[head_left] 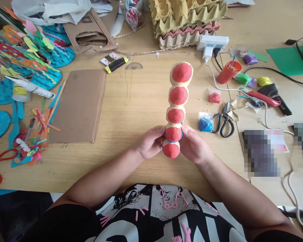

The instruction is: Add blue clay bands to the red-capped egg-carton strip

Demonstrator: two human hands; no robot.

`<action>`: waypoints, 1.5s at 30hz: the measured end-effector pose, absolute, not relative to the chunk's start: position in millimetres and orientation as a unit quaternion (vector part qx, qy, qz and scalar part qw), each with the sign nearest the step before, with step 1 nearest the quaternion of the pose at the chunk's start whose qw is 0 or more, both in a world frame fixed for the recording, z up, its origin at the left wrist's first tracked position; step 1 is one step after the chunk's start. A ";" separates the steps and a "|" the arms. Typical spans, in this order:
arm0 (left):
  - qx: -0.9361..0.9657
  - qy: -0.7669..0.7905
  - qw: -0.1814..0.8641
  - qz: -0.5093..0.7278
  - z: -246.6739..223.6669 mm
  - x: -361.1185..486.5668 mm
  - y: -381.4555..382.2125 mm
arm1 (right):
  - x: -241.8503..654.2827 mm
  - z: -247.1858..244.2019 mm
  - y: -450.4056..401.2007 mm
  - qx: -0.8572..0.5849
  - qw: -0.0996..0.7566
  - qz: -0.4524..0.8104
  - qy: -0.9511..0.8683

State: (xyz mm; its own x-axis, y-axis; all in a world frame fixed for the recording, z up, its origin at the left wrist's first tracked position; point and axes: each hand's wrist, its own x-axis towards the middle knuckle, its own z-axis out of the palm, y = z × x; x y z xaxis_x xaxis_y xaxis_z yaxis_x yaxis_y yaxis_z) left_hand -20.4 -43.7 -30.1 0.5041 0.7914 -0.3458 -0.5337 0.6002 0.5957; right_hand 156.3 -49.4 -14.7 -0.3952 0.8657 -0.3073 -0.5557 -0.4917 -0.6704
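Observation:
Between both hands is an egg-carton strip (177,116), a row of several cream cups with red domed tops. Blue edging shows around the two cups nearest me. My left hand (151,143) grips its left side near the lower end, thumb along the edge. On the opposite side my right hand (195,144) pinches it at about the same height. The strip points away from me over the table; the fingers beneath it are partly hidden. Right of it lie a bag of blue clay (205,124), a bag of red clay (214,96) and black-handled scissors (224,121).
A cardboard sheet (77,106) lies to the left, beside coloured paper scraps and red-handled scissors (2,161). Stacked egg trays (187,20) stand at the back near a white power strip (213,42). A red cup (228,72) and white cable (266,114) are at right.

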 end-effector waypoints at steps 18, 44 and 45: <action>0.163 0.291 0.856 0.395 -24.1 -17.5 -44.8 | 154.6 -18.3 -48.2 -0.315 0.446 0.795 -0.265; 0.138 0.308 0.836 0.432 -30.2 -16.3 -41.3 | 155.4 -30.5 -42.7 -0.327 0.452 0.776 -0.295; 0.127 0.297 0.841 0.434 -29.3 -15.9 -41.2 | 157.4 -30.8 -41.3 -0.327 0.456 0.764 -0.318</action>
State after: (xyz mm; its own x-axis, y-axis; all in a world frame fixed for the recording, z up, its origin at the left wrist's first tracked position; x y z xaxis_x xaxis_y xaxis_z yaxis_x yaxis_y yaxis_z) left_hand -15.9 -41.2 -29.3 0.4464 0.8053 -0.3902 -0.6547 0.5912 0.4710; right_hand 157.4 -41.3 -30.8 -0.3700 0.9053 -0.2087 -0.4896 -0.3809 -0.7843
